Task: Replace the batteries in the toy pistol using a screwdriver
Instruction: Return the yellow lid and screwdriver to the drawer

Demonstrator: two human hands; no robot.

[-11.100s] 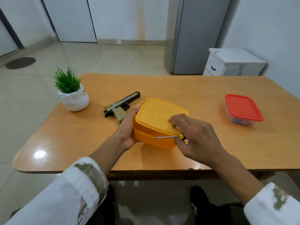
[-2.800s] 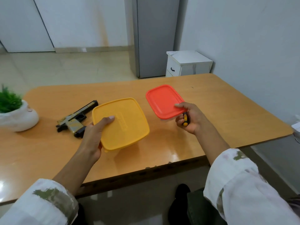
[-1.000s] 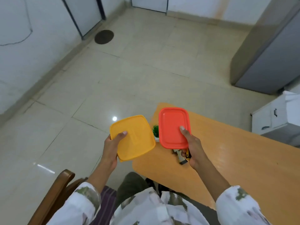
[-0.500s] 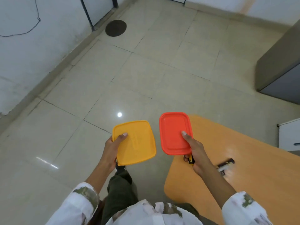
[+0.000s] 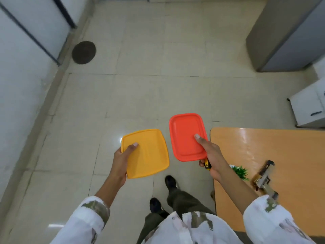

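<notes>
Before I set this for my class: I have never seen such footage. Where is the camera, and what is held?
No machine here: a person wears one wide-angle camera on the head, looking down at their two bare hands. The left hand grips a yellow lid; the right hand grips a red lid and a screwdriver. What is under the lids is hidden. Both lids hang over the tiled floor. At right, the wooden table carries the toy pistol and a small green plant.

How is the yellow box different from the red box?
The yellow box is squarish; the red box is narrower, longer. The left hand holds the yellow box; the right hand holds the red box plus a screwdriver. Both have a thumb on top.
</notes>
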